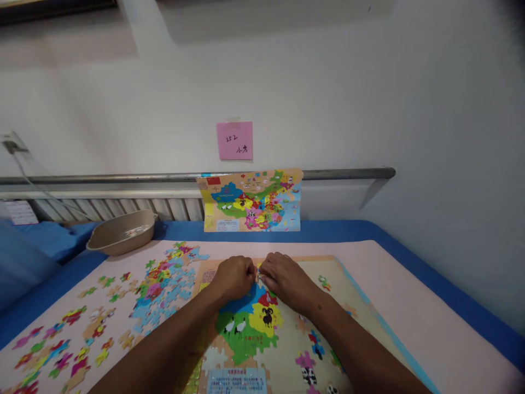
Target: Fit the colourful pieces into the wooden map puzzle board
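My left hand and my right hand meet near the top edge of a partly assembled map jigsaw puzzle. Both are closed, fingertips pinched close together. A small light puzzle piece shows between them, mostly covered by the fingers. Below the hands, joined pieces form blue, green, yellow and red regions with two white birds and a dark ram. Loose pieces lie on the bare board right of this section, among them a panda piece, partly beside my right forearm.
A heap of loose puzzle pieces lies left of the board, with more scattered nearer. A folded reference map leans against the wall rail. A beige basin stands at the back left. A pink note is taped above.
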A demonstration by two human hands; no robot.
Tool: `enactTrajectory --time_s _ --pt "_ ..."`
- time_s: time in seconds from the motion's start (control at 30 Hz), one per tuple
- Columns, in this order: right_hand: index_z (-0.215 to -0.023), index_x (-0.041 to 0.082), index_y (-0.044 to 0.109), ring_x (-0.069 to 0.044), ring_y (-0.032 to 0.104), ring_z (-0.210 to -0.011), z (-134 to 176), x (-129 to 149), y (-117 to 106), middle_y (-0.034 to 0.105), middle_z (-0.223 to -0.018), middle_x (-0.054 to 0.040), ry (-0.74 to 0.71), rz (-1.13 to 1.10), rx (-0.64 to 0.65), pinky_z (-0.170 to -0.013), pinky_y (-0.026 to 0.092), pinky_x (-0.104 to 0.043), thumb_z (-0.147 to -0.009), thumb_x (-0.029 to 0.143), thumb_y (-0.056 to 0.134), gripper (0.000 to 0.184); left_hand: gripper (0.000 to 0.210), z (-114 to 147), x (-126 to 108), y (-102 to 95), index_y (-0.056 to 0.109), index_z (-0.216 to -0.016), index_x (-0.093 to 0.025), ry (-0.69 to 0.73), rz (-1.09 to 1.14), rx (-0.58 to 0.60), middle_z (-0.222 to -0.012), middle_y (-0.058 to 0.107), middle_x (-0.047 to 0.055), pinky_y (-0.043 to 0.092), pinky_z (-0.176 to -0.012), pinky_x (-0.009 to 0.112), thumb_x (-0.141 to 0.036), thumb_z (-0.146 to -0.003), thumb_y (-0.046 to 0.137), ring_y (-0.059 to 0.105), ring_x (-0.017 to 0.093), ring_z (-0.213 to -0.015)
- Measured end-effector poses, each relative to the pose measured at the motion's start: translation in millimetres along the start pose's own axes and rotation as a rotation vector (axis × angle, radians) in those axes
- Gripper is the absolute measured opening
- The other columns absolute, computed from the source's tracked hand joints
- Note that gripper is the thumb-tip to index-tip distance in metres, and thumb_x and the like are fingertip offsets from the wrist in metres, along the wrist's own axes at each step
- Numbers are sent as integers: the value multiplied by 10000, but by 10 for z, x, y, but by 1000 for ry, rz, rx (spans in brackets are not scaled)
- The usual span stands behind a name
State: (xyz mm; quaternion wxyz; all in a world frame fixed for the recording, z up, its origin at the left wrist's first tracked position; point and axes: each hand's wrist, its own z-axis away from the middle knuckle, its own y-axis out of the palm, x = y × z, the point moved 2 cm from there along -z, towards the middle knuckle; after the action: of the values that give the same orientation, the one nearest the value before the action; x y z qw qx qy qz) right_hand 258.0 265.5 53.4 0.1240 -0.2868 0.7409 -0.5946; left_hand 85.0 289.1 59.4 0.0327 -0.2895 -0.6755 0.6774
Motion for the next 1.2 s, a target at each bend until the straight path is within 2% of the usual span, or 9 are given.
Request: enactTrajectory --time_s 0.23,0.43,0.73,0.87,1.2 --pt "-817 190 629 -191 519 -843 1 -15 11 611 -880 -34 -3 -41 -21 -751 341 -308 -950 162 626 136 164 -41 -27 21 735 -842 -256 -7 16 4 -889 781 29 373 -649 337 -232 -778 585 698 250 -850" --pt "-822 190 628 -192 530 -855 -6 4 -16 614 -887 -38 17 -38 8 -752 351 -305 -956 161 619 137 168 -61 -25 6 736 -870 -251 1 37 42 -907 785 24 401 -661 328 -209 -764 613 704 246 -861" --pt "-816 192 638 -188 531 -843 1 11 -6 616 -874 -31 11 -37 -29 -747 345 -308 -963 179 634 148 211 -82 36 7 741 -878 -244 4 64 58 -919 781 22 429 -697 322 -146 -768 591 704 243 -876" --pt "-815 192 635 -189 529 -837 -1 12 -16 620 -868 -33 16 -30 -32 -752 341 -309 -978 203 617 165 184 -70 54 -3 741 -893 -238 -3 92 63 -914 781 24 432 -687 317 -168 -754 641 699 236 -855" --pt "-803 193 625 -184 568 -808 -8 87 -51 664 -829 -32 98 -76 54 -723 339 -294 -955 122 546 186 182 -35 51 -20 748 -911 -247 -25 130 63 -868 773 8 414 -652 307 -191 -754 675 684 214 -800"
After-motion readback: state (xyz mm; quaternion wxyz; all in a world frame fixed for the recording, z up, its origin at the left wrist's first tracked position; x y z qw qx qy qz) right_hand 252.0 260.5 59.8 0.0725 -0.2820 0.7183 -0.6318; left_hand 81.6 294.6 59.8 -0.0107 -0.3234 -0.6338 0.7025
